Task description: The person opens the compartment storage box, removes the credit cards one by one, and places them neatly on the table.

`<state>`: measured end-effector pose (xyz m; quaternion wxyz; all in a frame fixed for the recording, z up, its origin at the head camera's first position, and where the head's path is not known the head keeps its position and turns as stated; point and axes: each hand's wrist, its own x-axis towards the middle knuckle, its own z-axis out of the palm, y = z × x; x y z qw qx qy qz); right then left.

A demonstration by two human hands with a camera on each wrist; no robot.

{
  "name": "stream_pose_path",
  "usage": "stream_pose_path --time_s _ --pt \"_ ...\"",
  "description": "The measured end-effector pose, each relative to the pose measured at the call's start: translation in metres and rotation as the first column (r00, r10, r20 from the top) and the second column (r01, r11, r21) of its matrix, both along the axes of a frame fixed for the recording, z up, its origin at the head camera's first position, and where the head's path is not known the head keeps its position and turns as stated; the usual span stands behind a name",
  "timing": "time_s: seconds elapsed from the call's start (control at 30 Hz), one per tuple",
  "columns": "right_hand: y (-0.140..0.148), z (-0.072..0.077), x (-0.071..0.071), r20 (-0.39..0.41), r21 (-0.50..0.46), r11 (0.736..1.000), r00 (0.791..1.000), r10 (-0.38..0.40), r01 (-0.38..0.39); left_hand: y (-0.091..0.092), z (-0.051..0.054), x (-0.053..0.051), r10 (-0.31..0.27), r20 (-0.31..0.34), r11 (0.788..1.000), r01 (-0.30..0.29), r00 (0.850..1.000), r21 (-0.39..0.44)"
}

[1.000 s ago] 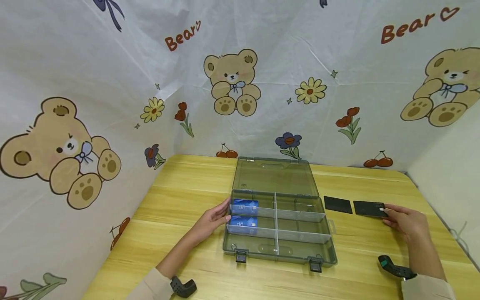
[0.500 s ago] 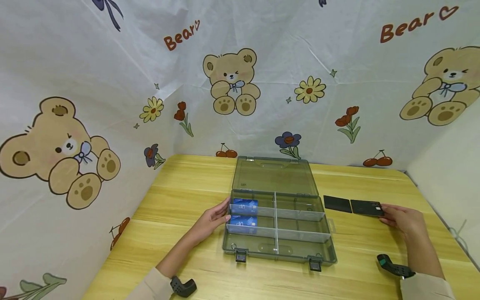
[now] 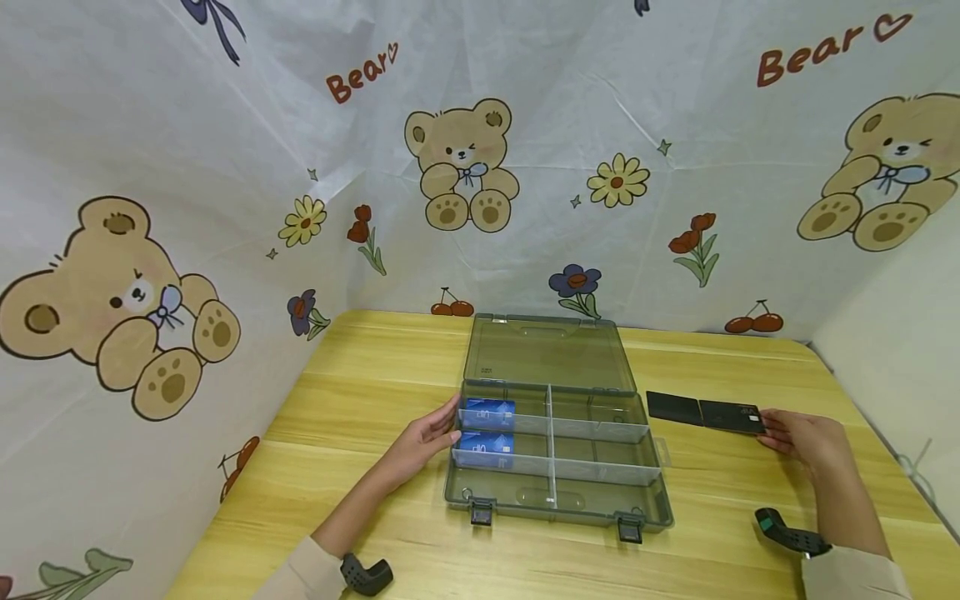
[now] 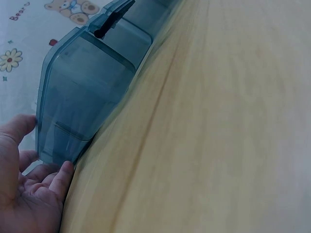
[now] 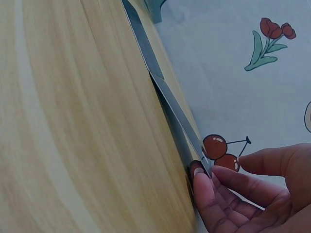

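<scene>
In the head view my left hand (image 3: 420, 446) rests against the left side of a translucent grey-green box (image 3: 555, 492), its lid raised at the back. Thumb and fingers touch the box wall (image 4: 82, 92) from outside in the left wrist view. Blue cards (image 3: 486, 442) lie in the box's left back and left middle compartments. To the right are two black cards, one flat (image 3: 673, 407), the other (image 3: 723, 415) with its right end between the fingertips of my right hand (image 3: 810, 442). That end is tilted slightly up in the right wrist view, with fingers (image 5: 204, 187) on it.
The box stands on a wood-grain table (image 3: 360, 367), its two front latches (image 3: 631, 530) hanging open. A white cloth (image 3: 547, 167) printed with bears and flowers rises behind the table and at its left. A clear tab sticks out from the box's right side.
The right hand has moved slightly left with its black card, closing the gap to the other black card. The left hand and the box have stayed in place.
</scene>
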<state>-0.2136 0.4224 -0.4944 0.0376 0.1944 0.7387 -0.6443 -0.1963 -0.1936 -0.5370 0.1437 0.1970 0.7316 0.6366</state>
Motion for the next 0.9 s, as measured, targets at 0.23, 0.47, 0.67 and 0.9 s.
stream_pose_path --time_s 0.23,0.47,0.67,0.9 --pt "-0.0002 0.0009 -0.0002 -0.023 -0.047 0.999 1.000 0.021 -0.022 0.0010 0.0014 -0.0004 0.002 0.002 1.000 -0.002 1.000 0.010" --pt "0.0012 0.0011 0.0006 -0.016 -0.010 0.999 0.999 0.041 -0.041 0.0009 0.0004 -0.0010 0.003 -0.002 1.000 -0.003 1.000 0.002" --pt "0.0005 0.0022 0.0012 -0.016 0.023 0.999 0.999 0.037 -0.037 0.0006 -0.0003 -0.0005 0.007 -0.003 1.000 -0.007 1.000 0.000" --pt "-0.0002 0.0044 0.0012 -0.014 0.070 0.996 0.999 0.050 -0.049 0.0004 -0.0008 -0.0005 0.008 -0.009 1.000 -0.008 1.000 -0.003"
